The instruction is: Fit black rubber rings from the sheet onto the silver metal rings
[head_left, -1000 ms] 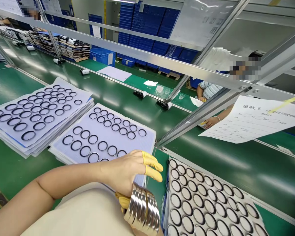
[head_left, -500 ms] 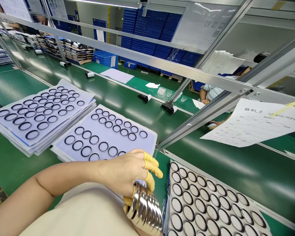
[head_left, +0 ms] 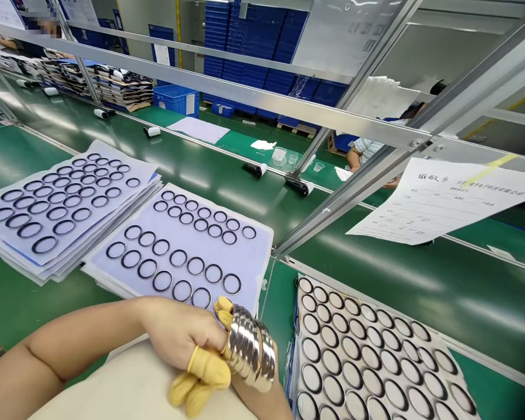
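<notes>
My left hand [head_left: 188, 341] reaches across from the left, its fingers in yellow finger cots curled together below the near end of a row of shiny metal rings [head_left: 249, 347]. Whether anything lies inside those fingers is hidden. My right hand [head_left: 224, 309] is mostly covered by the rings, which sit side by side around its fingers; only yellow fingertips stick out at the left end. Just beyond the hands lies a pale lavender sheet [head_left: 205, 248] bearing dark-edged rings [head_left: 195, 266] in rows. A wide gap divides the two groups of rows.
A taller sheet stack [head_left: 100, 230] with rings stands left. At right, a beige sheet [head_left: 363, 315] is packed with rings. Behind run a green conveyor belt [head_left: 227, 192] and metal frame [head_left: 201, 87], with a hanging paper [head_left: 420, 201]. Across the line a person's arm [head_left: 354, 158] shows.
My left hand has come back leftward and down; its fingers, stretched over the rings before, are now curled. The held rings have risen and tilted. The whole view has shifted slightly.
</notes>
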The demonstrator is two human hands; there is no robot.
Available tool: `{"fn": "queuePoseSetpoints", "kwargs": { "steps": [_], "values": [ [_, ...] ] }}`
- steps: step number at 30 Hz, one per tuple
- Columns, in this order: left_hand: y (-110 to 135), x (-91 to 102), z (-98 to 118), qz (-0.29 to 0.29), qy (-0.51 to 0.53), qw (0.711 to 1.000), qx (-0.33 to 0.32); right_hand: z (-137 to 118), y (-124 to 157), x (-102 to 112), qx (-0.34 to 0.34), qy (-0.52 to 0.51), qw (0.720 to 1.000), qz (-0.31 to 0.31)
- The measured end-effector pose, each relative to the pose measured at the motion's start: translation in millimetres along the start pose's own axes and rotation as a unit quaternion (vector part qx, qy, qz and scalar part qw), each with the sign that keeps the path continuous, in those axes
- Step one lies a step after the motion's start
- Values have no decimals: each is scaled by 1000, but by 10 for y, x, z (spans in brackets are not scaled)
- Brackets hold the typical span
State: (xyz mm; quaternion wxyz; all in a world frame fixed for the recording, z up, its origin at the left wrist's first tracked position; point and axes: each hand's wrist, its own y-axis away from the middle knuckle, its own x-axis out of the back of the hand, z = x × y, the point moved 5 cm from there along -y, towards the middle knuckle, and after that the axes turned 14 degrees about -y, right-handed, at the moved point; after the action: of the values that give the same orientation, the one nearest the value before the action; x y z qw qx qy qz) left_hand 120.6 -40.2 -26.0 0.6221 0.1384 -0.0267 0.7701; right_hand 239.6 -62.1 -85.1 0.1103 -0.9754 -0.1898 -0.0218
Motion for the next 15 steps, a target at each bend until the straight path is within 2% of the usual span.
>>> {"fn": "queuePoseSetpoints", "kwargs": {
  "steps": [3, 6, 8, 11, 15],
  "values": [
    [-46, -46, -77, 11, -25, 1000, 6, -202, -19, 29, -29, -57, 998, -25],
    [-40, -131, -129, -50, 29, 998, 21, -357, 29, 72, -59, -140, 987, -46],
    [-33, -160, -133, -71, 42, 996, 19, -407, 66, 130, -73, -180, 981, -26],
    [-49, -133, -121, -28, 16, 999, -5, -430, 92, 203, -81, -195, 977, 7],
    [-103, -94, -144, 37, 65, 997, -23, -417, 70, 192, -80, -160, 984, -3]
  ]
}}
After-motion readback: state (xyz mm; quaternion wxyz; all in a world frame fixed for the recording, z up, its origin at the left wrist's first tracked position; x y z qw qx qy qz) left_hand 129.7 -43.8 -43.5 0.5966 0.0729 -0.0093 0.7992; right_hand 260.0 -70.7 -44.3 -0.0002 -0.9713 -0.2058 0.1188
